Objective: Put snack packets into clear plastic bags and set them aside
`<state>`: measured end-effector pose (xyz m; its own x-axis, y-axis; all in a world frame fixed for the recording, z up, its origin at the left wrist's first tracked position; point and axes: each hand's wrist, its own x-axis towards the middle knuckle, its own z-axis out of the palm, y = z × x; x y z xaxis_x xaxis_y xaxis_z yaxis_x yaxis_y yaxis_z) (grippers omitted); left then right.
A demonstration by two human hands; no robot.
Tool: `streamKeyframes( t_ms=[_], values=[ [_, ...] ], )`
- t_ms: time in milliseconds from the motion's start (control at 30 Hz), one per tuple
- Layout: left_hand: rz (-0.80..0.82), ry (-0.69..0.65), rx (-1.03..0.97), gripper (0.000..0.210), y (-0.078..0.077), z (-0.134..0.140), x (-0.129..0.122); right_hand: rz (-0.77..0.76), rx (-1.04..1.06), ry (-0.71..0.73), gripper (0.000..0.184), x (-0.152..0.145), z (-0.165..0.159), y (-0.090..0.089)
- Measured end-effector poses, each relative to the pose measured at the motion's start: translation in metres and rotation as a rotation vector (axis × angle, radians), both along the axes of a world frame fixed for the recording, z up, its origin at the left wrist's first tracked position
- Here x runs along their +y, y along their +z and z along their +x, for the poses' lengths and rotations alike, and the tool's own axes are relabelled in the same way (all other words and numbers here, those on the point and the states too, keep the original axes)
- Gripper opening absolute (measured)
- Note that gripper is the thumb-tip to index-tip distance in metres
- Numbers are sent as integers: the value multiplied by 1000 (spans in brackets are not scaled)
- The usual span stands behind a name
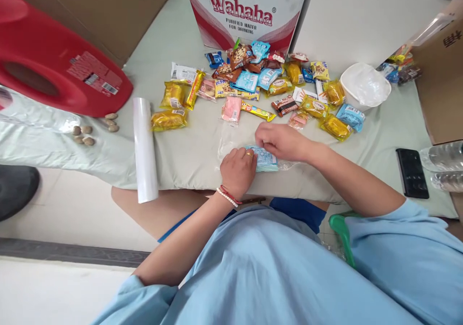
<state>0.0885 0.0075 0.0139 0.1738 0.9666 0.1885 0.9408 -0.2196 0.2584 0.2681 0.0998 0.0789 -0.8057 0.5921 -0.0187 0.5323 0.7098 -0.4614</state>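
A light blue snack packet [266, 161] lies on clear plastic film [227, 141] near the front edge of the cloth-covered table. My left hand [238, 169], with a ring and bracelets, has its fingers curled onto the packet's left end. Just above the packet's upper edge is my right hand [280, 141], its fingers bent into a pinch and slightly blurred. Whatever those fingertips hold is hidden. A pink packet [231, 109] and a yellow stick-shaped packet [258, 111] sit a little beyond my hands.
Assorted wrapped snacks [249, 76] are heaped before a Wahaha carton [249, 11]. A white plastic roll [144, 149], red jug [61, 60] and several nuts [87, 129] are left. At right are a film-lined white bowl [365, 86], a phone [412, 173] and clear bottles [444, 158].
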Motion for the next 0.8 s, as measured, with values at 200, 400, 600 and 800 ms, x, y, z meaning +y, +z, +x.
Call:
streamKeyframes(
  t_ms=[200, 400, 600, 800],
  values=[
    [-136, 85, -392, 8, -8, -25, -13, 21, -120, 83, 32, -59, 5, -33],
    [21, 539, -776, 15, 0, -67, 2, 118, -286, 149, 39, -70, -5, -35],
    [-175, 394, -513, 39, 1, -68, 28, 151, -251, 202, 37, -66, -2, -39],
    [-232, 332, -418, 16, 2, -66, 6, 123, 97, 56, 52, -77, 24, -56]
  ],
)
